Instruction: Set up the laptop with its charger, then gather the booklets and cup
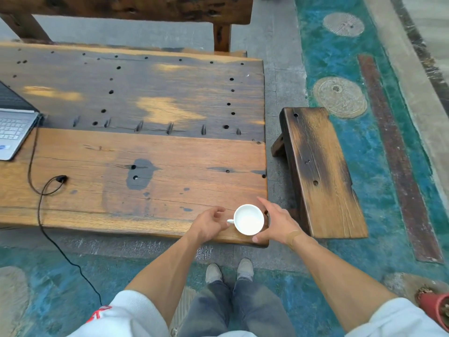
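A white empty cup (pixel 249 220) stands upright on the near right corner of the wooden table (pixel 145 154), its handle pointing left. My left hand (pixel 209 224) hovers just left of the handle, fingers loosely curled and gripping nothing. Spread and curved around the cup's right side is my right hand (pixel 277 221), with a finger past the far rim and the thumb at the near side; I cannot tell whether it touches. An open silver laptop (pixel 14 127) sits at the table's left edge. Its black charger cable (pixel 41 190) loops on the table and drops over the front edge. No booklets are in view.
A short wooden bench (pixel 320 171) stands right of the table, close to the cup's corner. Another wooden bench (pixel 145 8) runs behind the table. A red plant pot (pixel 435 310) sits on the floor at the lower right. My feet (pixel 229 272) are just before the table.
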`<act>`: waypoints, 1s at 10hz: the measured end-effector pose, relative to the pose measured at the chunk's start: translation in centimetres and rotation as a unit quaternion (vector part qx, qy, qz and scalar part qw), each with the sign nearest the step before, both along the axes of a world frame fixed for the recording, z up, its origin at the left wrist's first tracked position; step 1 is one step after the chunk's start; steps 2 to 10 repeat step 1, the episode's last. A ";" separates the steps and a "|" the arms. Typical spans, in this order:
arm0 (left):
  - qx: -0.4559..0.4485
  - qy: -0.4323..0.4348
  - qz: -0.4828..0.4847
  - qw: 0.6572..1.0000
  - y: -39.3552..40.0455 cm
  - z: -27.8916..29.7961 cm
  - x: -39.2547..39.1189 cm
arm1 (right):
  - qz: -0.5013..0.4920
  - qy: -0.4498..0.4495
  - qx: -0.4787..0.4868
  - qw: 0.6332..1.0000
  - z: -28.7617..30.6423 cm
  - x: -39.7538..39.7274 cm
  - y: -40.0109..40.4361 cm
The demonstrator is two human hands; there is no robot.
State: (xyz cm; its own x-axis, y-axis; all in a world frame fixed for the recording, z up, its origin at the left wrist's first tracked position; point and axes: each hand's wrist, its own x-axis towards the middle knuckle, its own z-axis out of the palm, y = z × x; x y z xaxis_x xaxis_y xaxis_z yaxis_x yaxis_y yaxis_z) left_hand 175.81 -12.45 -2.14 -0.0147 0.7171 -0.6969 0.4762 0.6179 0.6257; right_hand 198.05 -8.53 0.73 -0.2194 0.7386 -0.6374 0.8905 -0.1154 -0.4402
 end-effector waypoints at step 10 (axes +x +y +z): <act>0.024 0.011 0.014 1.000 -0.2 1.0 -1.5 | 0.017 -0.002 0.044 0.999 1.6 -0.7 0.2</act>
